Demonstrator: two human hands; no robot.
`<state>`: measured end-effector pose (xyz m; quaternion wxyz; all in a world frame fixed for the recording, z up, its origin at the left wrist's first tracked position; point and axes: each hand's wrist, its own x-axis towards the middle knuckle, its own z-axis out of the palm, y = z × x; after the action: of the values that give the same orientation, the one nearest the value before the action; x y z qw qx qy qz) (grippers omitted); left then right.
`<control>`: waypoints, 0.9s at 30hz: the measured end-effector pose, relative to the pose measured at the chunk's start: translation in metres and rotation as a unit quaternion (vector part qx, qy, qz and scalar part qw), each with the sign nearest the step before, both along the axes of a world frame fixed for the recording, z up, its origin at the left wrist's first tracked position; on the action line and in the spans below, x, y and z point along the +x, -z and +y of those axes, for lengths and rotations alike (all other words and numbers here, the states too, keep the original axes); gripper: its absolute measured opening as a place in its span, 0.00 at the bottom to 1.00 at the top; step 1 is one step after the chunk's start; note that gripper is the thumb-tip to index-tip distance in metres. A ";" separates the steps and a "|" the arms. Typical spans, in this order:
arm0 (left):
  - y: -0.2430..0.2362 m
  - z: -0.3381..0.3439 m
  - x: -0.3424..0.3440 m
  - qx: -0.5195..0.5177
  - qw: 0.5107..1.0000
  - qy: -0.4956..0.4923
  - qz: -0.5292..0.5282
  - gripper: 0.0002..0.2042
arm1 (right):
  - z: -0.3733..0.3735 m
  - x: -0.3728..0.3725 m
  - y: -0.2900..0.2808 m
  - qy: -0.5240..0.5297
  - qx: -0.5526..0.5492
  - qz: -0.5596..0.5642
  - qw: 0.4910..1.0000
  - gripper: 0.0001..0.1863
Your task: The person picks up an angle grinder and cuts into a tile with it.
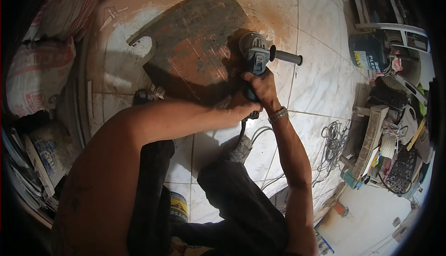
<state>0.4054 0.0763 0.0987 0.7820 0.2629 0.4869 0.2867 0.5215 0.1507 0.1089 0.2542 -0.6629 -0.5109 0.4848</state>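
Note:
An angle grinder (258, 59) with a blue-grey body points away from me, its head at the right edge of a dark slab (195, 42). The slab has reddish-brown patches and scratches and lies tilted on the tiled floor. My right hand (264, 88) is wrapped round the grinder's body, and a metal watch (278, 115) circles that wrist. Just behind it, my left hand (241, 106) grips the rear handle. The black side handle (289, 58) sticks out to the right, with no hand on it. The grinder's disc cannot be made out.
A power cord (242, 135) hangs from the grinder toward my shoe (240, 150). Looped cable (333, 142) lies on the floor at right. Further right are a dark bucket (371, 51) and cluttered shelving (371, 137). Sacks (39, 77) stand at left; reddish dust covers the far tiles.

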 end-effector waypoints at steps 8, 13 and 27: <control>0.000 0.008 -0.001 -0.045 0.997 0.061 0.018 0.12 | 0.006 0.001 -0.002 0.003 -0.034 -0.046 0.998 0.24; 0.004 0.003 -0.002 -0.035 0.999 0.006 -0.009 0.09 | 0.007 -0.006 -0.008 -0.028 0.001 0.004 1.000 0.24; -0.006 0.010 -0.002 -0.039 0.999 0.000 -0.002 0.12 | 0.013 -0.005 -0.024 -0.028 -0.071 0.006 0.997 0.24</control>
<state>0.4036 0.0863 0.1046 0.7926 0.2322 0.4961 0.2678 0.5170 0.1632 0.1329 0.1958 -0.6618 -0.4915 0.5311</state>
